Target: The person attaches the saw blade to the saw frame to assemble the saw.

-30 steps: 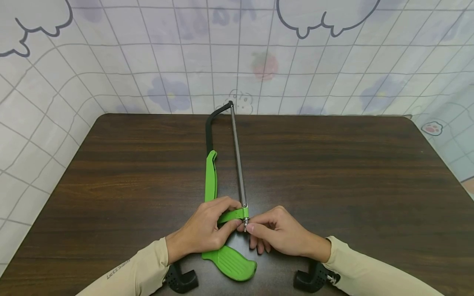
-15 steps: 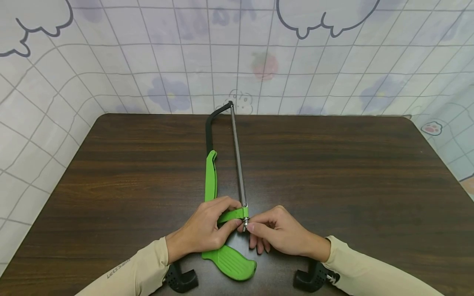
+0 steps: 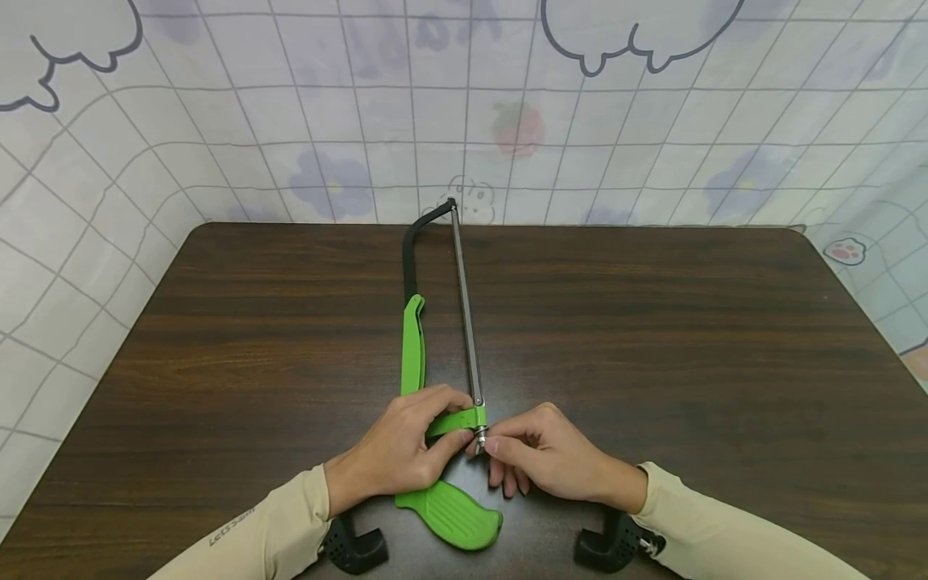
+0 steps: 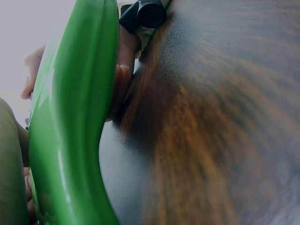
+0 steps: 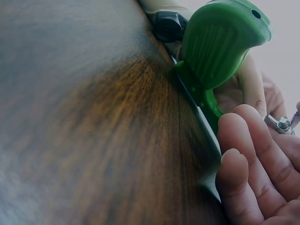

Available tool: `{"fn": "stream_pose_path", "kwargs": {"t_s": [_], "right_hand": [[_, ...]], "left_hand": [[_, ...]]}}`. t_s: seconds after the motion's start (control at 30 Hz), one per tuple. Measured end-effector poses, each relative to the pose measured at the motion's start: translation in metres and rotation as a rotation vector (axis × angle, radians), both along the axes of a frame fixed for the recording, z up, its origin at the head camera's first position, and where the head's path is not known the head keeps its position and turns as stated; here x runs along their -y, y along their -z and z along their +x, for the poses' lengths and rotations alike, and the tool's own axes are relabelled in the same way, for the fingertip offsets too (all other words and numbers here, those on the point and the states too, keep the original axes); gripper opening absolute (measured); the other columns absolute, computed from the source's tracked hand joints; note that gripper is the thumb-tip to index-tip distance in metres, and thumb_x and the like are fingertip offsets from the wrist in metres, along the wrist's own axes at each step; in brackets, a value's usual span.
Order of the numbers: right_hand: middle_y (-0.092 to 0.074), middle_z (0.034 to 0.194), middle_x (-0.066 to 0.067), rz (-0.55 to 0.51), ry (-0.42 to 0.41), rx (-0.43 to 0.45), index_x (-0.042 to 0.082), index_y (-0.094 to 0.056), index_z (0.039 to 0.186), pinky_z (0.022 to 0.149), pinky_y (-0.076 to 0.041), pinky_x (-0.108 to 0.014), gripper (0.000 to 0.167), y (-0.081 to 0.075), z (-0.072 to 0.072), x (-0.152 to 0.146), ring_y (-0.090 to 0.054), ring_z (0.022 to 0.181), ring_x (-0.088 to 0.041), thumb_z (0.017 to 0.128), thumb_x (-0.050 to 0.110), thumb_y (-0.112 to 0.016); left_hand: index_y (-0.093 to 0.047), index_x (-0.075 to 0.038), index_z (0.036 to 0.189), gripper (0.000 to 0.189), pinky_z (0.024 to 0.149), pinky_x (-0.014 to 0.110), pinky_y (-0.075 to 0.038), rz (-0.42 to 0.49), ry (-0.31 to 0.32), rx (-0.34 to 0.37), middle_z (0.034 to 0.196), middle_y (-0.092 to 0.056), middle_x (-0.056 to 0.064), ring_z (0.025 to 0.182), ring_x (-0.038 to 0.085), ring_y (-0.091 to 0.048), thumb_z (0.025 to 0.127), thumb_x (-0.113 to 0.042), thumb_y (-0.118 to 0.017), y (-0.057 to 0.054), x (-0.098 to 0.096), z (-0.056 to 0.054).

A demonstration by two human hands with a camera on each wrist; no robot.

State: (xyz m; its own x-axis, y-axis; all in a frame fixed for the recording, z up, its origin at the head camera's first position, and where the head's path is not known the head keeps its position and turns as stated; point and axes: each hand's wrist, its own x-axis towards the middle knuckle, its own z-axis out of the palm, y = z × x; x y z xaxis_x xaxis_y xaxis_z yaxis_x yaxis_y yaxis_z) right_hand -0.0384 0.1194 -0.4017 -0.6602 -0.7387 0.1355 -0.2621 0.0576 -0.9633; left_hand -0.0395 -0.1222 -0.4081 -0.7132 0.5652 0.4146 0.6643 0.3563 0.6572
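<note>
A hacksaw point(image 3: 413, 346) with a green and black frame lies on the table, its far end pointing away from me. Its grey blade point(image 3: 466, 310) runs along the right side, and the green handle point(image 3: 458, 517) is nearest me. My left hand point(image 3: 409, 443) grips the frame around the green crosspiece point(image 3: 455, 422), thumb and fingers near the blade's mount. With thumb and forefinger, my right hand point(image 3: 551, 455) pinches the metal wing nut point(image 5: 283, 123) at the blade's near end. The other right fingers hang free below, as the right wrist view shows.
The brown wood-grain table point(image 3: 652, 338) extends around the saw. Behind it hangs a white gridded cloth point(image 3: 616, 113) with printed flowers. A black wrist-worn device point(image 3: 357, 549) sits under the left wrist, and another black device point(image 3: 609, 544) under the right.
The wing nut has turned slightly under my right thumb and forefinger, which shifted a little. My left hand and the hacksaw stay in place.
</note>
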Motion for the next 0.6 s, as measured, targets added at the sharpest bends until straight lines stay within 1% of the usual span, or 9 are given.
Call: {"fn": "stream_pose_path", "kwargs": {"t_s": [0.23,0.6], "right_hand": [[-0.070,0.068,-0.014,-0.003,-0.006,0.015,0.006,-0.073,0.084,0.046,-0.052,-0.028,0.036,0.0000,0.0001,-0.0009,-0.062,0.051,-0.010,0.108,0.004,-0.047],[-0.070,0.067,-0.013,0.005,0.000,0.000,0.008,-0.072,0.082,0.045,-0.052,-0.028,0.037,-0.0003,0.0001,-0.0005,-0.062,0.051,-0.009,0.107,0.003,-0.046]], "left_hand": [[-0.069,-0.011,0.116,0.019,0.080,0.024,-0.057,-0.006,-0.004,0.002,0.106,-0.073,0.001,0.091,0.007,-0.068,0.097,-0.011,-0.068,0.0002,-0.0001,0.0000],[-0.069,-0.011,0.115,0.019,0.079,0.024,-0.057,-0.002,-0.004,-0.003,0.105,-0.073,0.001,0.090,0.007,-0.067,0.096,-0.009,-0.069,0.0011,-0.0001,0.0000]]}}
